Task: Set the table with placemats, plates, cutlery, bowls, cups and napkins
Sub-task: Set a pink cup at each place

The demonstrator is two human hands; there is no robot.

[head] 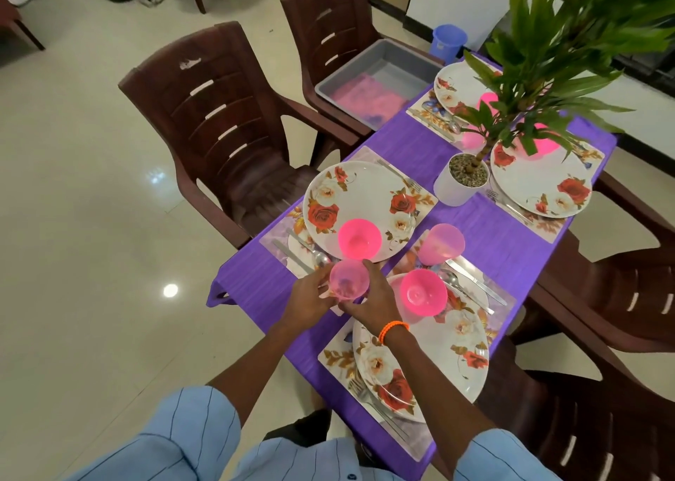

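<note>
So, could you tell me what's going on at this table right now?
A person is setting a table covered in purple cloth. Both the left hand and the right hand hold a pink cup just above the near end, between two floral plates. Four places already have placemats, plates, cutlery and pink bowls; another cup stands by the near plate. A grey tub sits on a chair.

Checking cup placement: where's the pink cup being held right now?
Head view, lower centre: pink cup held between left hand and right hand, just below the pink bowl on the near-left plate.
</note>
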